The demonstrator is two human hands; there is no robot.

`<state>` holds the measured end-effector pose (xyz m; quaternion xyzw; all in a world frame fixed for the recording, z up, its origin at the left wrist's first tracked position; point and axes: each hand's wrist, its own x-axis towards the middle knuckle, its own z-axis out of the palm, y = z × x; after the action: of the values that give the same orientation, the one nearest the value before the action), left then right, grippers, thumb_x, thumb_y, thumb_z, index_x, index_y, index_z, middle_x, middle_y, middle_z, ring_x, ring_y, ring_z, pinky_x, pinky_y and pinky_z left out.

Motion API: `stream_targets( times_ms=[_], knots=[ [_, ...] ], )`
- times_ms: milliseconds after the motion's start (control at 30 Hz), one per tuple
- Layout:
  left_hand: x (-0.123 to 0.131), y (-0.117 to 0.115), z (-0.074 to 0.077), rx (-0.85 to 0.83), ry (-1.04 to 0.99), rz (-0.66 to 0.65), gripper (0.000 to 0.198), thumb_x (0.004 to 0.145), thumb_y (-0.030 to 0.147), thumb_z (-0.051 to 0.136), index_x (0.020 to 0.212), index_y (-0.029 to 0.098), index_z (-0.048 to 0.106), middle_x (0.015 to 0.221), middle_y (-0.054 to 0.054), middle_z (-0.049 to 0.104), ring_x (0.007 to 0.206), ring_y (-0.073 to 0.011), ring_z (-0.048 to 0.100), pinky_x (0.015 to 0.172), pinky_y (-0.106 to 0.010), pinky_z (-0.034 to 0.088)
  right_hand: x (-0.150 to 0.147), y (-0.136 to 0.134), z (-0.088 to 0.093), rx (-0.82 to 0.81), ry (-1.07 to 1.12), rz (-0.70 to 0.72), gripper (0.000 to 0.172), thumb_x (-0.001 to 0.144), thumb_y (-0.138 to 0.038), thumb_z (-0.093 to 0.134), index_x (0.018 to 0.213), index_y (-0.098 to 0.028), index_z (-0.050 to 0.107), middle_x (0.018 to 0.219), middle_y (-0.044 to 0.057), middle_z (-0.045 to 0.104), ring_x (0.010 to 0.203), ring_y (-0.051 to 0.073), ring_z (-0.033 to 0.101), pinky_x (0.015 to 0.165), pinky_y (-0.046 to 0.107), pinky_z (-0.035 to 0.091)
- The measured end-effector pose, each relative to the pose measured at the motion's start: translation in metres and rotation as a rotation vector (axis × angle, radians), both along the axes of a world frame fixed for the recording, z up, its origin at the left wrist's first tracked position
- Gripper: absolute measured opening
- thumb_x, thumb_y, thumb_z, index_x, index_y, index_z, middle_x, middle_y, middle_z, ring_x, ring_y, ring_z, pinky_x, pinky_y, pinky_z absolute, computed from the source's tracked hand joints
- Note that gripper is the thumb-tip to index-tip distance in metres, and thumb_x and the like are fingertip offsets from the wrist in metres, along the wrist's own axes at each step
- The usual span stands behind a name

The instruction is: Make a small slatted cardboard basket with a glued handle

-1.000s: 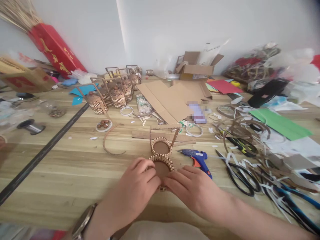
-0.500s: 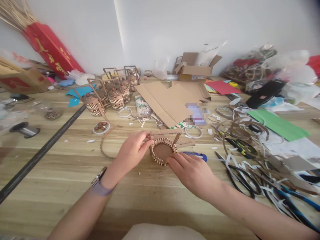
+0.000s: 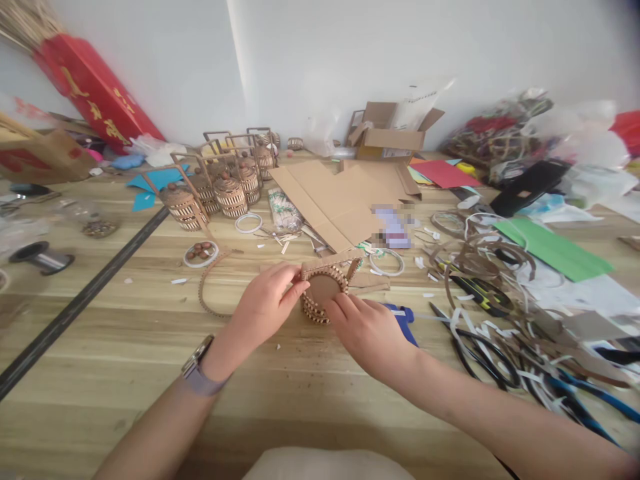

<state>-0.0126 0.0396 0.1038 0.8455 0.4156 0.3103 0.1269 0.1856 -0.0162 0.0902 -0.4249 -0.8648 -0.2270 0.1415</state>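
Observation:
A small round woven basket (image 3: pixel 315 313) of brown and pale strips is held at the middle of the table, its flat brown inner base visible through the opening. A square-cornered brown handle (image 3: pixel 334 260) spans its far side. My left hand (image 3: pixel 267 299) pinches the left side, thumb and fingers closed where handle and rim meet. My right hand (image 3: pixel 370 331) is closed at the near right rim, its fingertips partly hidden at the edge. Just beyond my right hand lies a blue tool (image 3: pixel 403 319), partly covered. Left of my left hand, a thin curved brown strip (image 3: pixel 201 293) rests on the table.
Several finished lidded baskets (image 3: pixel 233 197) stand at the back left. A ring with brown beads (image 3: pixel 201 253) sits in front of them. Cardboard sheets (image 3: pixel 325 207) lie behind my hands. Scissors (image 3: pixel 483 353), pliers (image 3: pixel 585 400) and tangled strips (image 3: pixel 515 257) crowd the right.
The basket has tipped so that more of its near outer wall shows. My right hand has shifted slightly left and up along the rim, uncovering more of the blue tool. My left hand keeps its pinch.

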Motion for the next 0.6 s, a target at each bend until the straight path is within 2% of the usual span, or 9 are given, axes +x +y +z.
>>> stream_targets(
  times_ms=[600],
  knots=[
    [-0.0001,-0.0005,0.0022,-0.054,-0.012,-0.009,0.011,0.097,0.024,0.05,0.09,0.02,0.058,0.091,-0.005,0.07,0.085,-0.021,0.067,0.074,-0.033,0.052,0.0033,0.0053,-0.003,-0.101,-0.003,-0.004,0.023,0.08,0.003,0.05,0.076,-0.018,0.056,0.069,0.002,0.061,0.058,0.014,0.054,0.052,0.028,0.031]
  ],
)
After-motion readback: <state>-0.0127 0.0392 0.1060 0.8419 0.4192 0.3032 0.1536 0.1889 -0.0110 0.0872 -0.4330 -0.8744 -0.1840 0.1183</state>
